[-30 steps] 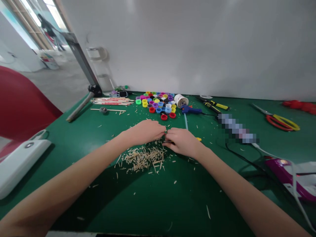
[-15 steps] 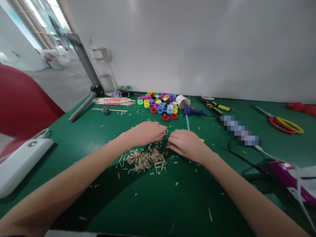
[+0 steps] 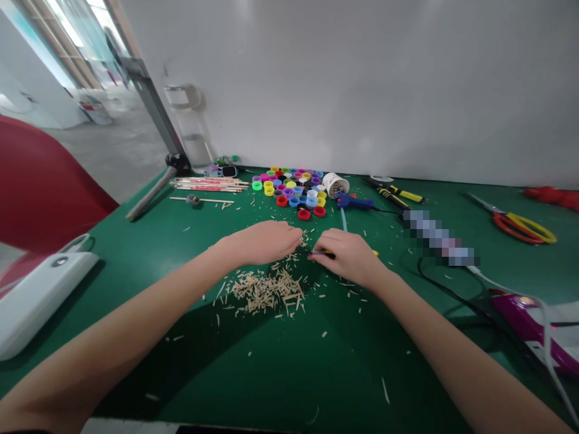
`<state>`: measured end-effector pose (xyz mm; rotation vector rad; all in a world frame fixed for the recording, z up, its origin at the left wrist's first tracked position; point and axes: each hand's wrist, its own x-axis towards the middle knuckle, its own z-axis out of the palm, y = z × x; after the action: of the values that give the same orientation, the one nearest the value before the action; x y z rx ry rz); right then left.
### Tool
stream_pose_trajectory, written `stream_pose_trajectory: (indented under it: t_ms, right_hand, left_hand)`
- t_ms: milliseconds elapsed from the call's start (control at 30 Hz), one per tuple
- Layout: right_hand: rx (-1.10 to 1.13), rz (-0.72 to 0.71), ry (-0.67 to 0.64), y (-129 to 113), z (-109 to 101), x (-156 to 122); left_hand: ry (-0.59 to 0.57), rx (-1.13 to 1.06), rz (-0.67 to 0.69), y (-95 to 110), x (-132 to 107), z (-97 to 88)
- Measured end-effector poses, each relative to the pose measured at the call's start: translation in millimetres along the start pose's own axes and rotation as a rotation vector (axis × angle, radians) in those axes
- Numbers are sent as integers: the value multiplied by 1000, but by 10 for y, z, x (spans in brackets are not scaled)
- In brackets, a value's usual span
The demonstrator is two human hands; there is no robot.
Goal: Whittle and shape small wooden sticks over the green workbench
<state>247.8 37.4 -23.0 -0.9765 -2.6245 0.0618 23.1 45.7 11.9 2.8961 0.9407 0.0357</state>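
Observation:
My left hand (image 3: 270, 242) is closed just above the far side of a heap of pale wood slivers (image 3: 268, 290). Whatever its fingers pinch is hidden behind them. To its right, my right hand (image 3: 347, 253) is wrapped round a yellow-and-black utility knife (image 3: 329, 254). A grey tip points toward my left fingertips, and a yellow end shows past the palm. The two hands are close together but apart.
Coloured bottle caps (image 3: 289, 191) spread behind the hands, beside a tipped white cup (image 3: 335, 184) and blue glue gun (image 3: 355, 202). Wrapped sticks (image 3: 210, 184) and a hammer (image 3: 154, 190) lie left. Pliers (image 3: 392, 198), scissors (image 3: 515, 224) and a cable (image 3: 452, 295) are right.
My right hand has turned and lifted slightly, so more of the knife shows between its fingers. The left hand has shifted slightly left. The sliver heap looks much the same.

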Motion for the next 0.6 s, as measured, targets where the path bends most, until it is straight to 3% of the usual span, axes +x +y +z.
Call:
stream_pose_trajectory:
  t_ms: [233, 433, 600]
  right_hand:
    - [39, 22, 4, 3, 19, 21]
    - [47, -14, -96, 43, 59, 76]
    - [45, -24, -85, 22, 46, 54]
  left_hand:
    - [-7, -22, 20, 15, -12, -2]
    - [-10, 33, 54, 57, 25, 21]
    - [-39, -31, -45, -30, 11, 15]
